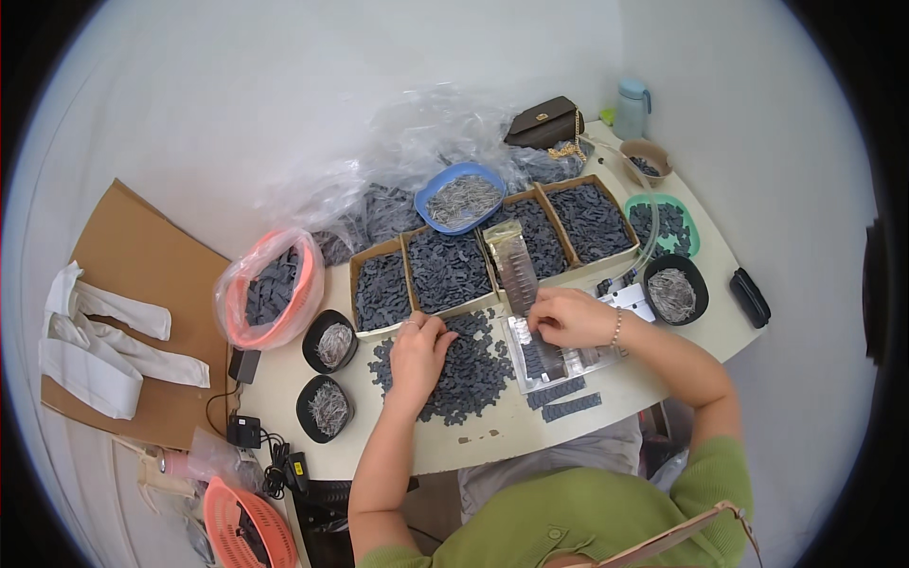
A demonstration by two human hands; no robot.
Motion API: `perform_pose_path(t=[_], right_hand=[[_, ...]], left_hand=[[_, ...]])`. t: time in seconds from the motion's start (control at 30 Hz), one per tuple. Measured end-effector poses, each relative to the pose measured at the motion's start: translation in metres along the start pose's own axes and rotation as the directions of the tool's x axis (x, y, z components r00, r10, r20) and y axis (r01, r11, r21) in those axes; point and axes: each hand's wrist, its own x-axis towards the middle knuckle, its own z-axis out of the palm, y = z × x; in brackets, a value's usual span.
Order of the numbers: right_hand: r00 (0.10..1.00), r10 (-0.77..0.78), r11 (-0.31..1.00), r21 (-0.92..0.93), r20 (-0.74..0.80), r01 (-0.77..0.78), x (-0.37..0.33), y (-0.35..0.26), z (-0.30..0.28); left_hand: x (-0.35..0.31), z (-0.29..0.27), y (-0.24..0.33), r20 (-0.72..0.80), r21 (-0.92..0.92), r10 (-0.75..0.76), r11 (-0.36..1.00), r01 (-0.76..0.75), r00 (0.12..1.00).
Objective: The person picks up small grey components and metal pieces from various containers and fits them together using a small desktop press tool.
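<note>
My left hand (417,358) rests at the left side of a loose pile of small dark grey pieces (469,374), its fingers bent inward and closed. Whatever its fingertips hold is hidden. My right hand (572,319) is closed in a pinch over a clear plastic tray (540,381), where dark grey pieces lie in a row. What sits between those fingertips I cannot make out. A clear ribbed plastic strip (512,265) leans up from behind the tray against the boxes. Two short rows of joined grey pieces (572,407) lie just in front of the tray.
Divided cardboard boxes (445,270) full of grey pieces line the back. Metal pins fill a blue dish (460,199) and black bowls (330,343), (325,410), (675,290). An orange basket (312,284) stands left, a green tray (696,227) and black case (749,297) right.
</note>
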Motion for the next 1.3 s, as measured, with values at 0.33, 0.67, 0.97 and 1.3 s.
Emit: perform_pose_path(t=[0.33, 0.67, 0.97, 1.3], right_hand=[[0.970, -0.136, 0.978, -0.185, -0.202, 0.099, -0.008, 0.010, 0.022], [0.906, -0.361, 0.877, -0.410, -0.219, 0.251, -0.003, 0.019, 0.044], [0.874, -0.453, 0.806, -0.500, -0.177, 0.317, -0.029, 0.008, 0.047], [0.734, -0.014, 0.884, -0.351, -0.679, -0.308, -0.083, 0.081, -0.077]], left_hand=[[-0.011, 0.061, 0.054, 0.076, -0.030, 0.430, 0.903, -0.429, 0.899], [-0.029, 0.058, 0.076, 0.180, 0.287, 0.492, 0.802, -0.524, 0.852], [-0.011, 0.039, 0.048, 0.132, 0.129, 0.338, 0.926, -0.355, 0.932], [0.012, 0.045, 0.023, 0.056, -0.006, 0.207, 0.978, -0.207, 0.977]])
